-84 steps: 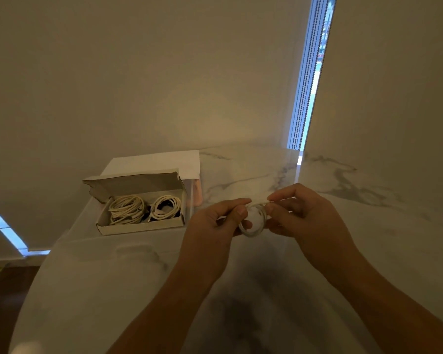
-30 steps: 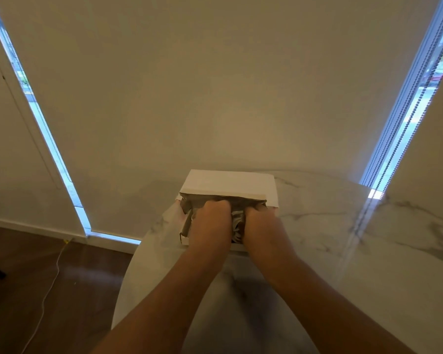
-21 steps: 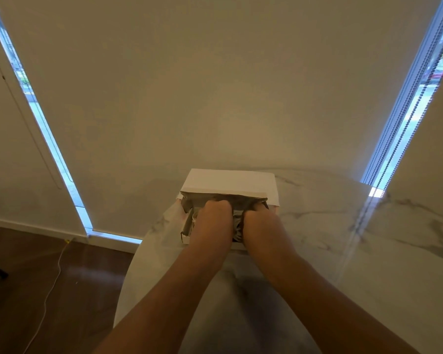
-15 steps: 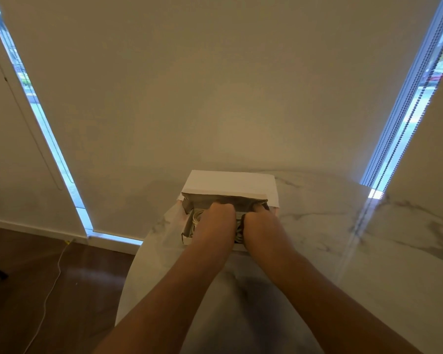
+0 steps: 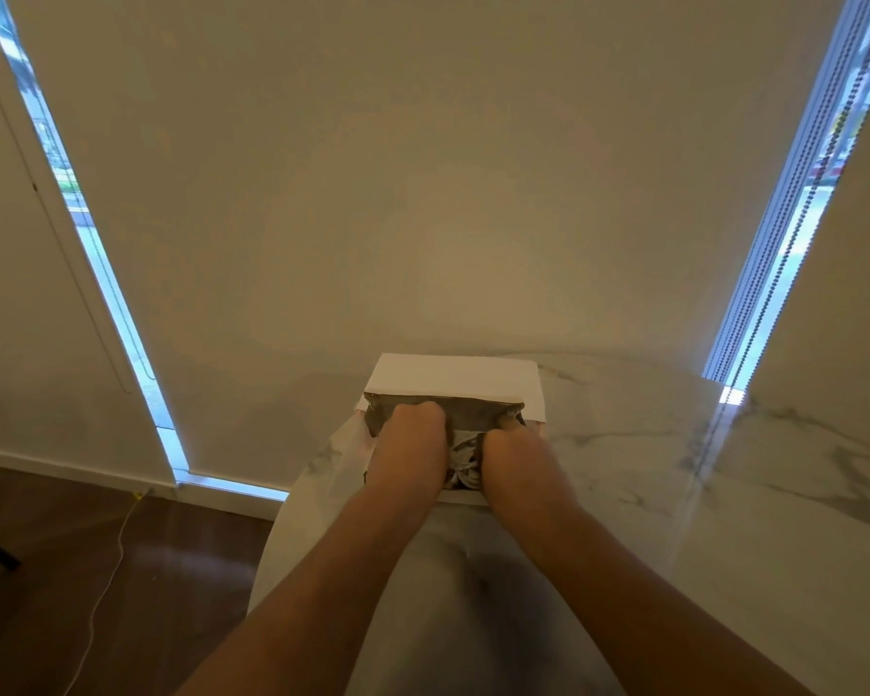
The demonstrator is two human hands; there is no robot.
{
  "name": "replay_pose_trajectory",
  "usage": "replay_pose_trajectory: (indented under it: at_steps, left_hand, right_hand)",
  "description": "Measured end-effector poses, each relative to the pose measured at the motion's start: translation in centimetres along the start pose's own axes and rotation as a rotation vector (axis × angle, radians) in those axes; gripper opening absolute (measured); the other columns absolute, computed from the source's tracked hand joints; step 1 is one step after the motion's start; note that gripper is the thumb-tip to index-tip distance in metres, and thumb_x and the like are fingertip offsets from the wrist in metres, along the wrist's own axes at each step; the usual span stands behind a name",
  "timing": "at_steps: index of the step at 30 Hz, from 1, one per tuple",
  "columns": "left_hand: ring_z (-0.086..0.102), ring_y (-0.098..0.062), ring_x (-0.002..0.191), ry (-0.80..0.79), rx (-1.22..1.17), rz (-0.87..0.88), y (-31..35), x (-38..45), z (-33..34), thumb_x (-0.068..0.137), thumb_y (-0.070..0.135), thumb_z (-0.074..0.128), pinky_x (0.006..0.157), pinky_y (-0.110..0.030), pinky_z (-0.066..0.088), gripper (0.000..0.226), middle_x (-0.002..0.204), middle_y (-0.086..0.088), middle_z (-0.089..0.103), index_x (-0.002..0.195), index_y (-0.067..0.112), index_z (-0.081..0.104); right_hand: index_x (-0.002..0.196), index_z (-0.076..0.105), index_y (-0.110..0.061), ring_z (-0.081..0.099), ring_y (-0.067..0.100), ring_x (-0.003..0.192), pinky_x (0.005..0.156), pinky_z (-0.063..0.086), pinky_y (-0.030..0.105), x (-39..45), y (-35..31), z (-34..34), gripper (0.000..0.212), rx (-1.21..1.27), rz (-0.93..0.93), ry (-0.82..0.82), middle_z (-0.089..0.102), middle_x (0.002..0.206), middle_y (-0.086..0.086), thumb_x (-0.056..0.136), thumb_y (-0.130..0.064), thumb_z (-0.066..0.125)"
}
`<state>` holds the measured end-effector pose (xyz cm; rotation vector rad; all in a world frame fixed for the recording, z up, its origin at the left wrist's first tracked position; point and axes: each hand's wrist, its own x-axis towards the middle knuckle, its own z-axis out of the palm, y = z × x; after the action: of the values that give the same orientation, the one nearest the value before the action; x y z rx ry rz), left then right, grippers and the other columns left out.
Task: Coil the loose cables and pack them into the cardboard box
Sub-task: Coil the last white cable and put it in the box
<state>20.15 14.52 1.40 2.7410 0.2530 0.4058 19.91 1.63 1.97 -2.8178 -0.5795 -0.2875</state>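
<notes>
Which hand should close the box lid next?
Probably the left hand: its knuckles sit right under the open lid of the cardboard box. The right hand sits lower, beside the coiled cables.

Grey-veined white marble table point(image 5: 624, 444)

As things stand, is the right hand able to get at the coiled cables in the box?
Probably yes: the right hand is already down inside the open box, beside the cables; the lid is folded back.
</notes>
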Motion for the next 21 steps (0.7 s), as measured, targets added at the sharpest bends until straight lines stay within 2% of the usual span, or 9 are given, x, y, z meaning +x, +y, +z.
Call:
replay_pose_trajectory:
  at_steps: [5,8,9,13,15,18,21]
  left_hand:
    - [0.065,-0.019,0.078,0.118,-0.178,0.076,-0.7,-1.1,-1.3,0.094,0.017,0.055,0.072,-0.035,0.054,0.018,0.086,-0.002,0.072,0.09,0.014,0.073]
    - [0.063,-0.015,0.076,0.175,-0.21,0.116,-1.6,-2.1,-2.0,0.093,0.022,0.058,0.07,-0.032,0.05,0.017,0.081,0.001,0.072,0.087,0.016,0.073]
    - [0.063,-0.013,0.076,0.178,-0.221,0.116,-2.0,-2.5,-2.2,0.092,0.024,0.059,0.069,-0.03,0.049,0.016,0.081,0.003,0.071,0.089,0.018,0.073]
    - [0.062,-0.01,0.08,0.174,-0.254,0.068,-3.7,-3.6,-2.7,0.094,0.031,0.061,0.071,-0.027,0.049,0.016,0.086,0.005,0.071,0.098,0.024,0.075]
    - [0.064,-0.007,0.075,0.177,-0.287,0.044,-4.7,-3.9,-3.1,0.094,0.033,0.062,0.068,-0.026,0.05,0.017,0.083,0.006,0.072,0.099,0.023,0.075]
    - [0.064,-0.006,0.067,0.217,-0.331,0.008,-5.8,-4.6,-3.9,0.097,0.031,0.058,0.062,-0.023,0.05,0.019,0.072,0.007,0.069,0.087,0.021,0.072]
    - [0.065,-0.015,0.067,0.31,-0.315,-0.053,-7.1,-4.4,-4.1,0.1,0.032,0.051,0.068,-0.039,0.056,0.028,0.071,0.001,0.068,0.084,0.017,0.069]
  right_hand:
    - [0.101,0.062,-0.004,0.057,0.03,0.099,0.076,0.041,0.033,-0.2,0.2,0.1,0.017,0.01,-0.019,0.02,0.058,0.104,0.015,0.093,-0.008,0.048]
    - [0.109,0.067,-0.011,0.056,0.023,0.105,0.089,0.041,0.029,0.0,0.5,0.7,0.022,0.031,-0.063,0.018,0.059,0.109,0.007,0.096,-0.015,0.05]
    - [0.109,0.068,-0.014,0.055,0.021,0.102,0.088,0.04,0.027,-0.1,0.6,0.6,0.022,0.05,-0.079,0.042,0.06,0.108,0.005,0.097,-0.018,0.051]
    - [0.102,0.072,-0.021,0.054,0.009,0.077,0.061,0.033,0.011,-1.4,0.6,-1.1,0.023,0.25,-0.074,0.133,0.065,0.09,-0.002,0.098,-0.03,0.052]
    - [0.096,0.072,-0.024,0.055,0.001,0.068,0.056,0.03,0.007,-2.0,1.1,-1.8,0.019,0.344,-0.047,0.12,0.065,0.08,-0.009,0.096,-0.032,0.055]
    - [0.082,0.069,-0.025,0.053,-0.001,0.059,0.049,0.032,0.007,-2.6,2.4,-2.4,0.022,0.388,0.009,0.101,0.061,0.067,-0.012,0.097,-0.033,0.054]
    - [0.08,0.069,-0.018,0.056,0.005,0.056,0.048,0.038,0.009,-2.9,3.7,-3.0,0.028,0.451,0.113,0.117,0.065,0.066,-0.003,0.098,-0.029,0.051]
